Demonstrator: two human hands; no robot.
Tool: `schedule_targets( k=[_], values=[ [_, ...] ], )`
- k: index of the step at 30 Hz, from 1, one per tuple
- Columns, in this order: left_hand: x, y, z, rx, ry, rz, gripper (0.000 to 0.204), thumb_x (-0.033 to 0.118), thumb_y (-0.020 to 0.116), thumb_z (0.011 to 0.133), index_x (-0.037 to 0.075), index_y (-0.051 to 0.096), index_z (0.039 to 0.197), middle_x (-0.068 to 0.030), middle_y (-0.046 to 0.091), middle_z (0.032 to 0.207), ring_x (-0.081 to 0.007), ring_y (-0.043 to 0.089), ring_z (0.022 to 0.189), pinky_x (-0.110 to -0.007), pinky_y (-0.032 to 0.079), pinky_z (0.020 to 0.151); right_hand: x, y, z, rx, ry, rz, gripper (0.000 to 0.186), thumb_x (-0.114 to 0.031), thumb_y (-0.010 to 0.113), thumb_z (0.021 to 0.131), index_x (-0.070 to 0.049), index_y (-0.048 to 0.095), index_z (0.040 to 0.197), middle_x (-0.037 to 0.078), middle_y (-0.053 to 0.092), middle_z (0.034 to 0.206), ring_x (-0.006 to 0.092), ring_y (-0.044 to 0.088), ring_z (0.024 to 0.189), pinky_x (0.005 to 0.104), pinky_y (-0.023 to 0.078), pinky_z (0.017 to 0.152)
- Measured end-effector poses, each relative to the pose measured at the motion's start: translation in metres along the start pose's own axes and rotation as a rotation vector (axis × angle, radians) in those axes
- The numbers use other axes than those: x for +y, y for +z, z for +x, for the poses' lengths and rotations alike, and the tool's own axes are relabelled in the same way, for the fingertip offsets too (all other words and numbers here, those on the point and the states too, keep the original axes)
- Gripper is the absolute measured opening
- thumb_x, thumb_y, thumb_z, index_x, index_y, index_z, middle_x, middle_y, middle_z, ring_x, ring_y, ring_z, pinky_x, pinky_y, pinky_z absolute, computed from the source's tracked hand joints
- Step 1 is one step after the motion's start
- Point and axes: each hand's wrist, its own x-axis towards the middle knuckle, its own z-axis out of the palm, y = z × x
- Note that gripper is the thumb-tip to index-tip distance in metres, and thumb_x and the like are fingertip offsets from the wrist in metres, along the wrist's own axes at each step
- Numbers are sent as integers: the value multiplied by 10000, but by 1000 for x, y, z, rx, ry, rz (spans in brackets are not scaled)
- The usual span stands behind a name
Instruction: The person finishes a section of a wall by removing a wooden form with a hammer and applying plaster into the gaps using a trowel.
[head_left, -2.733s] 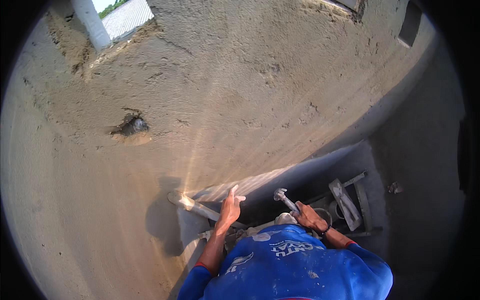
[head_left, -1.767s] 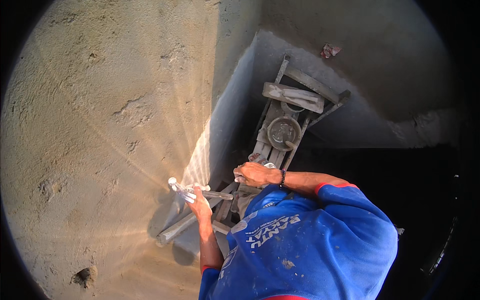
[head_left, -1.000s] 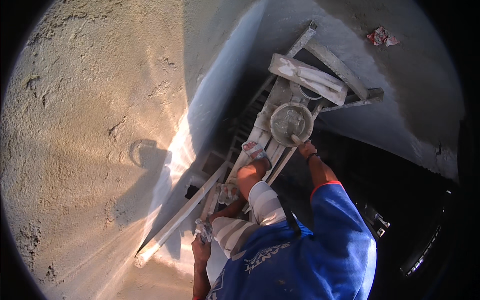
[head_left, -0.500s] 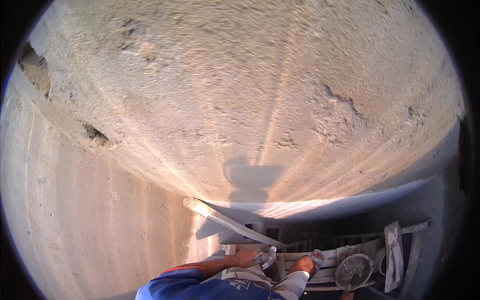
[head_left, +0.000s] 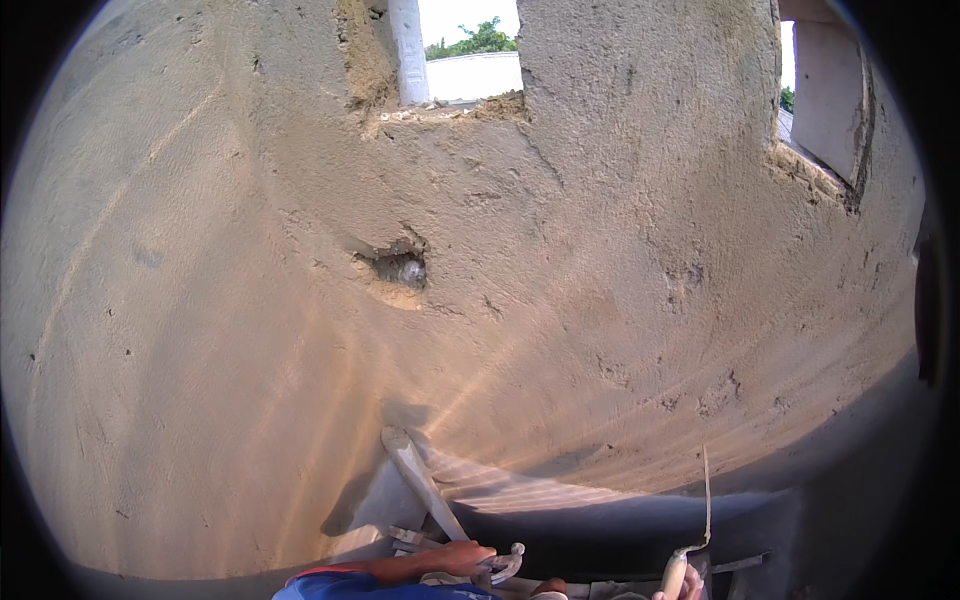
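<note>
Low in the view, my left hand (head_left: 463, 557) is closed around a claw hammer (head_left: 508, 562), whose metal head sticks out to the right of the fist. At the lower right, my right hand (head_left: 691, 586) grips a trowel (head_left: 706, 500) by its pale wooden handle. The trowel's thin blade points upward and shows nearly edge-on, in front of the lower wall. Ahead stands a rough plastered wall (head_left: 580, 290). A ragged hole (head_left: 398, 268) with a grey lump inside breaks its surface.
A wooden plank (head_left: 425, 485) leans against the wall's lower corner. Above are a window opening (head_left: 470, 60) with crumbly edges and a second opening (head_left: 800, 110) at the right. A scaffold bar (head_left: 742, 563) shows at the lower right.
The view has tilted up, bringing the window openings and hole into sight, while the bucket and slatted platform have dropped out. My right hand has risen into view with the trowel.
</note>
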Motion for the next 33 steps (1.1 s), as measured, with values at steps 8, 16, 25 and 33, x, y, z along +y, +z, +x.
schedule_targets(
  k=[8, 16, 25, 33],
  values=[
    [26, -73, -55, 108, -27, 58, 442, 444, 449, 925, 82, 571, 1148, -224, 663, 1019, -413, 620, 1007, -512, 466, 872, -212, -18, 81, 14, -604, -308, 560, -177, 709, 865, 24, 491, 1341, 260, 583, 1262, 351, 650, 1026, 407, 504, 918],
    [-11, -64, -89, 94, -115, 16, 531, 387, 461, 901, 39, 510, 1299, -192, 613, 1197, -364, 565, 1099, -467, 427, 971, -388, 27, 135, -15, -920, -432, 596, 68, 580, 743, 19, 487, 1329, 256, 625, 1029, 402, 632, 852, 417, 498, 788],
    [12, -126, -116, -45, -86, -135, 447, 366, 496, 879, 52, 552, 1191, -204, 634, 1106, -392, 581, 1058, -485, 440, 938, -479, 70, 112, -165, -724, -932, 602, -36, 583, 847, -85, 429, 1427, 195, 520, 743, 370, 541, 637, 448, 434, 609],
    [-15, -123, -87, 89, 176, 118, 364, 318, 564, 855, 42, 569, 1091, -251, 649, 846, -437, 637, 847, -534, 485, 761, -511, 123, 79, -281, -529, -1205, 582, -111, 536, 881, -34, 387, 1438, 252, 569, 779, 356, 606, 608, 465, 484, 548]
  ],
)
